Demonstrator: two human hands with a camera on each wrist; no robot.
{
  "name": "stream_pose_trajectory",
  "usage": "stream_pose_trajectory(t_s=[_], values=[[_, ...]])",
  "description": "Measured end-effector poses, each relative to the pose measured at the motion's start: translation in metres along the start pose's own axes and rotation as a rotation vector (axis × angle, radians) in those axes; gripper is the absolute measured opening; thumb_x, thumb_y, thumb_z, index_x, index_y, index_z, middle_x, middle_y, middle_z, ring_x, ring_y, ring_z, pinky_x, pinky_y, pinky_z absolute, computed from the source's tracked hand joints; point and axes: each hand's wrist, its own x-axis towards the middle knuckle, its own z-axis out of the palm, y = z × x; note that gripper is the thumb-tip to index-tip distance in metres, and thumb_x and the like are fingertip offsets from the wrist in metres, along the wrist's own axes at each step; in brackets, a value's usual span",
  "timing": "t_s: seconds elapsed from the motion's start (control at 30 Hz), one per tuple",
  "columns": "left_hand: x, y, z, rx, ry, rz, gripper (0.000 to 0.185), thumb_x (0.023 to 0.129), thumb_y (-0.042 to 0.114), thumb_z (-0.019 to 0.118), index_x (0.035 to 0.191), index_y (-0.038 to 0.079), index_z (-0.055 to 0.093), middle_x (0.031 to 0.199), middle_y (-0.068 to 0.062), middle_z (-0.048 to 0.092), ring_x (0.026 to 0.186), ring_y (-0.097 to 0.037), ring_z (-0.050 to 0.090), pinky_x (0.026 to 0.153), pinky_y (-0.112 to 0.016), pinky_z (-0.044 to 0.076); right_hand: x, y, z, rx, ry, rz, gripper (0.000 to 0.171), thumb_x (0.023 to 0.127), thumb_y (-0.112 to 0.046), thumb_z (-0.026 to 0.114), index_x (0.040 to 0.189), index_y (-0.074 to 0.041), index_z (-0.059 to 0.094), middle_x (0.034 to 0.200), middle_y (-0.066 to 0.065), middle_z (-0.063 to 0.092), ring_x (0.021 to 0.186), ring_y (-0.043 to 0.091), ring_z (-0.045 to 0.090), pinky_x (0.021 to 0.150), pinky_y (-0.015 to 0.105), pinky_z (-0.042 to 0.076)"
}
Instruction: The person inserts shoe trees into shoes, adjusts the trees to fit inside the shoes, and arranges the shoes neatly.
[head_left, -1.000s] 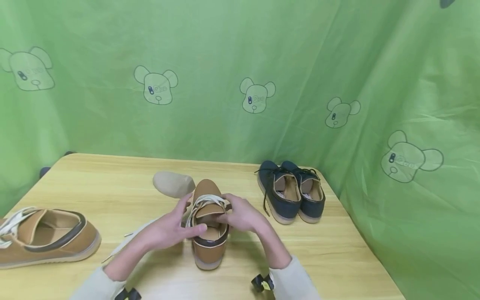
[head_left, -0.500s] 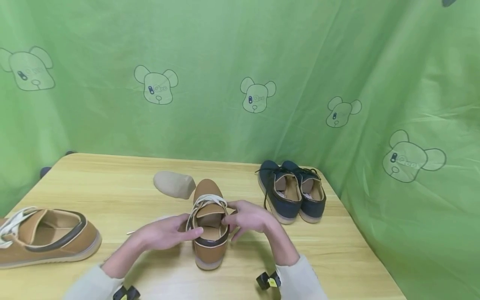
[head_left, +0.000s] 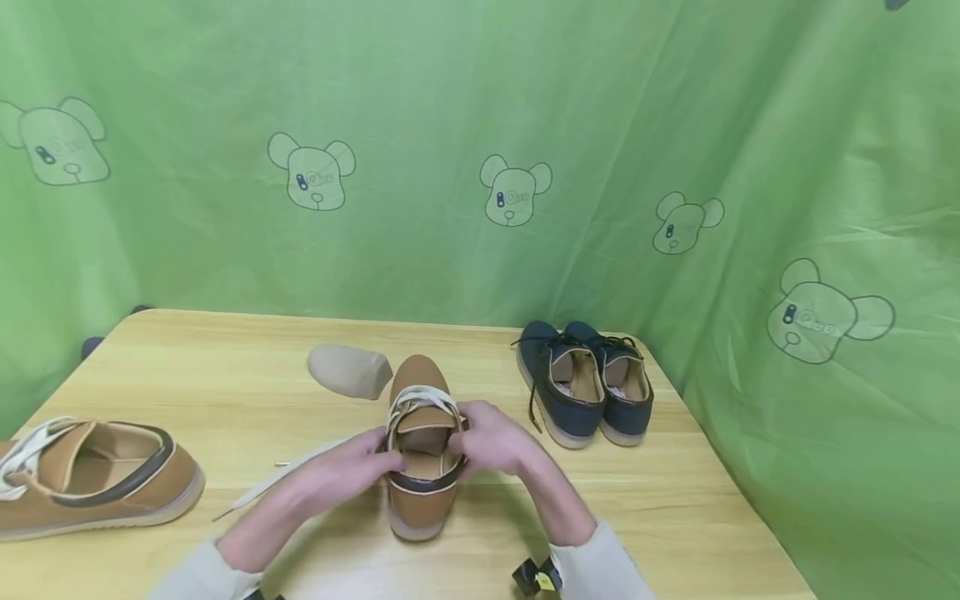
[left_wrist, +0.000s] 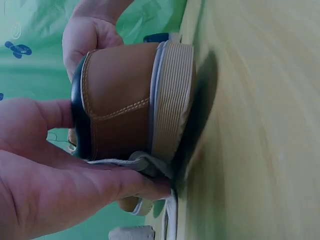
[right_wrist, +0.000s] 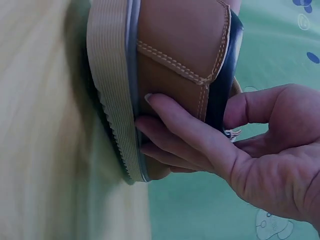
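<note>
head: high, down over table (head_left: 675,500) | wrists: close, opposite sides | shared: tan shoe (head_left: 420,492) heel

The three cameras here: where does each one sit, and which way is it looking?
Head: worn high, looks forward and down at the table; both forearms, left hand and right hand show.
Left wrist: sits beside the brown shoe, facing its heel; the left hand's palm shows.
Right wrist: faces the heel from the other side; right-hand fingers show.
All views share the brown shoe.
</note>
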Motion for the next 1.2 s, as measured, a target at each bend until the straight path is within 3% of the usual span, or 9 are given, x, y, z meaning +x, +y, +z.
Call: stream_pose_trajectory(t_s=[0.23,0.3,0.37,0.53,0.7,0.77,0.87,1.07,1.2], values=[[-0.002,0.024,-0.01,0.0,0.076,0.014,0.058,0.099,0.022,0.054,0.152,0.001,0.042,0.151,-0.014,0.052,0.147,-0.038,0.037,0.122,-0.062,0.021,-0.002,-0.026,-0.015,0.049,0.002,-0.021,0.047,0.088,0.005,0.048,0.135,0.009,0.052,0.116,0.028,0.067,0.096,0.039,0.072,0.072,0.041,0.064],[-0.003,0.034,-0.018,0.012,0.08,0.013,0.059,0.098,0.022,0.054,0.152,0.002,0.041,0.129,-0.011,0.064,0.127,-0.032,0.054,0.117,-0.055,0.035,0.0,-0.038,-0.019,0.05,0.005,-0.026,0.046,0.089,0.004,0.047,0.135,0.008,0.052,0.117,0.029,0.067,0.098,0.039,0.072,0.074,0.041,0.064],[-0.005,0.043,-0.028,0.019,0.07,0.017,0.057,0.099,0.021,0.053,0.152,0.002,0.042,0.097,-0.003,0.064,0.095,-0.02,0.059,0.097,-0.039,0.05,0.003,-0.05,-0.021,0.043,0.013,-0.04,0.046,0.089,0.003,0.046,0.135,0.008,0.053,0.117,0.029,0.067,0.1,0.039,0.072,0.075,0.04,0.064],[-0.012,0.063,-0.055,0.03,0.068,0.043,0.046,0.1,0.017,0.052,0.14,-0.006,0.049,0.067,0.007,0.038,0.061,-0.009,0.036,0.063,-0.025,0.041,0.017,-0.078,-0.017,0.088,0.047,-0.069,0.053,0.09,0.005,0.046,0.142,0.005,0.05,0.116,0.031,0.068,0.101,0.042,0.071,0.078,0.039,0.063],[-0.024,0.083,-0.084,0.068,0.107,0.06,0.045,0.099,0.015,0.051,0.137,-0.009,0.049,0.081,0.002,0.052,0.075,-0.009,0.047,0.091,-0.034,0.051,0.038,-0.109,-0.009,0.17,0.092,-0.06,0.065,0.086,0.007,0.05,0.15,0.001,0.043,0.121,0.028,0.067,0.099,0.039,0.073,0.079,0.037,0.063],[-0.029,0.088,-0.095,0.06,0.112,0.069,0.048,0.1,0.014,0.049,0.141,-0.01,0.045,0.101,-0.008,0.062,0.095,-0.014,0.057,0.109,-0.043,0.045,0.046,-0.121,-0.005,0.181,0.112,-0.057,0.068,0.086,0.006,0.052,0.153,0.0,0.04,0.119,0.026,0.068,0.094,0.035,0.074,0.077,0.036,0.063],[-0.034,0.093,-0.113,0.026,0.127,0.081,0.049,0.099,0.011,0.047,0.142,-0.012,0.042,0.136,-0.021,0.056,0.123,-0.024,0.054,0.121,-0.049,0.033,0.056,-0.138,0.004,0.226,0.157,-0.054,0.068,0.088,0.004,0.057,0.154,-0.002,0.04,0.114,0.025,0.071,0.085,0.031,0.074,0.074,0.036,0.064],[-0.041,0.086,-0.15,-0.039,0.21,0.073,0.044,0.095,0.001,0.048,0.136,-0.016,0.044,0.13,-0.01,0.059,0.118,-0.014,0.057,0.103,-0.022,0.049,0.08,-0.16,0.033,0.352,0.219,-0.057,0.062,0.091,0.003,0.062,0.151,-0.002,0.045,0.105,0.024,0.073,0.08,0.032,0.074,0.07,0.037,0.064],[-0.044,0.071,-0.175,-0.14,0.223,0.093,0.036,0.095,-0.006,0.043,0.131,-0.011,0.047,0.117,0.001,0.063,0.108,-0.008,0.06,0.094,-0.019,0.053,0.1,-0.164,0.052,0.419,0.225,-0.054,0.061,0.093,0.0,0.064,0.151,-0.003,0.046,0.104,0.024,0.074,0.084,0.037,0.074,0.071,0.039,0.064]])
